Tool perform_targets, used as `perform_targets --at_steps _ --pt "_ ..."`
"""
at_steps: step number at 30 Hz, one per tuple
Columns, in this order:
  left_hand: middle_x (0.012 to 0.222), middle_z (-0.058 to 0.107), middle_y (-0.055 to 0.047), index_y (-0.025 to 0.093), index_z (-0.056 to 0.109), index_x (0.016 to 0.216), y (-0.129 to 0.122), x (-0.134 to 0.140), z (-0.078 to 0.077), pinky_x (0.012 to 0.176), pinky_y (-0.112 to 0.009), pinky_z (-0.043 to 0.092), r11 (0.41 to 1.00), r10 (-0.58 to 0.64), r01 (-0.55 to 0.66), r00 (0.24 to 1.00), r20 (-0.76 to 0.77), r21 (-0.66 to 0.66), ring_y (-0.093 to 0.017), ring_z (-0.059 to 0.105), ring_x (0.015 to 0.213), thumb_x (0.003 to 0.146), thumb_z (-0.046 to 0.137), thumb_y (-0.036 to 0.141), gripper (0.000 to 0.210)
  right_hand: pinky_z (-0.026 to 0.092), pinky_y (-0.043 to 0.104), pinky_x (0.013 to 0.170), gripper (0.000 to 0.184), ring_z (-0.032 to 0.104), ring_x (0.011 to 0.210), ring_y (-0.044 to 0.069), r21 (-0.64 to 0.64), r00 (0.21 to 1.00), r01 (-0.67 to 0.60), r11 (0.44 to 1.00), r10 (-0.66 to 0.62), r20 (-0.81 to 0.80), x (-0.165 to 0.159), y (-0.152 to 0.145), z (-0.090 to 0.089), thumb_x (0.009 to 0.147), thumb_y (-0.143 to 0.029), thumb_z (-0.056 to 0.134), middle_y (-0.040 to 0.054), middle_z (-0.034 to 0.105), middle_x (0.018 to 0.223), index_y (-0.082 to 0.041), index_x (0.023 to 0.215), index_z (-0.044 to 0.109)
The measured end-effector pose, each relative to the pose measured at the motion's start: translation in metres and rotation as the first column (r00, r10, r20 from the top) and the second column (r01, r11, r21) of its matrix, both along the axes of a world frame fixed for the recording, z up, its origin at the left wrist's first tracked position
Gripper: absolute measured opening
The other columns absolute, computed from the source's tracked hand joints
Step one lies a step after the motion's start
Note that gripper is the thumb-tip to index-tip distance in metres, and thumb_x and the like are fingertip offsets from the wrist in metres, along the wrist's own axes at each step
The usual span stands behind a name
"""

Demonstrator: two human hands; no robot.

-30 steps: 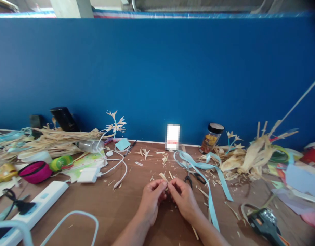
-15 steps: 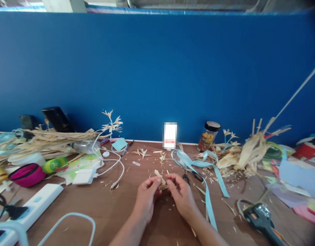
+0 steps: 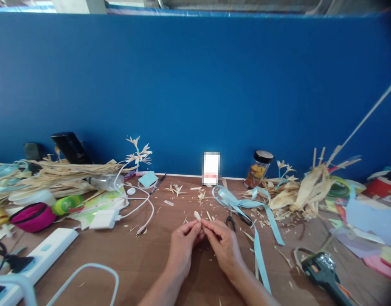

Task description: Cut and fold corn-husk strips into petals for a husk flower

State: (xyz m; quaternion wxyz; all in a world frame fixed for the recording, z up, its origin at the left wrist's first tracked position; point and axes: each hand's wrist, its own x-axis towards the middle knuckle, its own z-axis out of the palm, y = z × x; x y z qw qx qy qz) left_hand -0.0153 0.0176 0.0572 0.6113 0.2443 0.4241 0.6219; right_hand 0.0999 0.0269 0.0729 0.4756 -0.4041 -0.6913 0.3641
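Low over the middle of the brown table, my left hand (image 3: 185, 243) pinches a small pale strip of dried husk (image 3: 198, 216) between thumb and fingers. Its tip pokes up above the fingertips; the lower part is hidden. My right hand (image 3: 224, 244) meets it from the other side, its thumb and fingers closed on the same piece. Just beyond the right hand lie black-handled scissors (image 3: 230, 222), partly under a light blue ribbon (image 3: 258, 248). Star-shaped husk petals (image 3: 176, 190) rest on the table further back.
A glue gun (image 3: 322, 272) lies at right, near husk bundles (image 3: 313, 191) and a black-lidded jar (image 3: 259, 169). At left are a power strip (image 3: 44, 259), white cables, a charger (image 3: 104, 217), a pink pouch (image 3: 34, 217) and a husk-flower stem (image 3: 138, 155). A blue partition (image 3: 182, 85) stands behind.
My right hand has moved left, so the fingertips of both hands now come together around the husk piece. The husk stands more upright and looks narrower. The surroundings stay put.
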Motion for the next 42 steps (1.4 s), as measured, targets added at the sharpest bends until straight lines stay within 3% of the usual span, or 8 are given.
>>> perform_targets --at_steps 5,11,18,25,33,38,42 --pt "0.068 0.066 -0.004 0.012 0.068 0.079 0.0 0.0 -0.002 0.064 -0.024 0.047 1.0 0.014 -0.014 1.0 -0.012 0.017 -0.012 0.058 0.062 0.062 0.068 0.027 0.022 0.045 0.028 0.073 0.025 0.057 0.081 0.017 -0.003 0.999 -0.024 1.0 0.024 0.024 0.0 -0.001 0.0 0.082 -0.02 0.046 0.0052 0.064 0.087 -0.023 0.099 0.063" --pt "0.067 0.064 -0.003 0.013 0.067 0.078 -0.003 -0.001 0.0 0.054 -0.02 0.043 0.999 0.032 -0.033 0.983 -0.181 0.0 -0.01 0.054 0.056 0.062 0.067 0.032 0.025 0.047 0.027 0.068 0.023 0.057 0.081 0.019 -0.06 0.995 0.097 0.993 -0.097 0.016 0.001 -0.001 0.001 0.08 -0.025 0.049 0.0075 0.063 0.091 -0.019 0.098 0.061" --pt "0.054 0.06 0.0 0.013 0.07 0.078 -0.004 -0.002 0.002 0.046 -0.019 0.034 0.998 -0.017 0.04 0.893 -0.45 0.043 -0.01 0.046 0.048 0.064 0.064 0.037 0.028 0.047 0.028 0.069 0.023 0.057 0.081 0.018 -0.026 0.998 0.056 0.998 -0.055 0.007 0.001 0.0 0.004 0.081 -0.023 0.046 0.0069 0.062 0.088 -0.021 0.096 0.064" --pt "0.054 0.061 -0.002 0.013 0.07 0.078 -0.005 -0.001 0.006 0.046 -0.019 0.035 0.997 0.01 0.034 0.852 -0.524 0.074 -0.012 0.048 0.048 0.064 0.063 0.036 0.027 0.047 0.029 0.071 0.021 0.057 0.082 0.02 -0.073 0.995 0.097 0.993 -0.098 -0.003 0.001 -0.001 0.002 0.079 -0.028 0.05 0.0077 0.064 0.09 -0.019 0.092 0.064" --pt "0.057 0.063 -0.003 0.015 0.069 0.065 -0.008 0.0 0.011 0.05 -0.02 0.036 0.99 0.026 0.074 0.738 -0.674 0.12 -0.014 0.051 0.053 0.066 0.06 0.031 0.019 0.046 0.028 0.067 0.023 0.057 0.074 0.018 -0.177 0.993 0.09 0.98 -0.101 -0.056 0.002 0.004 -0.005 0.076 -0.033 0.054 0.0063 0.064 0.081 -0.017 0.09 0.062" --pt "0.056 0.06 -0.002 0.015 0.066 0.06 -0.006 -0.001 0.011 0.049 -0.019 0.035 0.983 0.022 0.102 0.761 -0.648 0.153 -0.012 0.049 0.052 0.065 0.061 0.032 0.018 0.044 0.024 0.06 0.024 0.054 0.064 0.014 -0.317 0.985 -0.028 0.948 -0.028 -0.171 0.005 0.011 -0.009 0.072 -0.036 0.058 0.0015 0.061 0.07 -0.015 0.083 0.062" --pt "0.05 0.054 0.001 0.014 0.064 0.065 -0.006 0.002 0.01 0.041 -0.018 0.036 0.987 -0.097 0.148 0.85 -0.517 0.057 -0.009 0.045 0.043 0.065 0.061 0.038 0.024 0.04 0.021 0.054 0.024 0.049 0.057 0.011 -0.358 0.974 -0.056 0.932 -0.028 -0.225 0.006 0.01 -0.008 0.072 -0.039 0.057 -0.0015 0.056 0.062 -0.015 0.07 0.058"
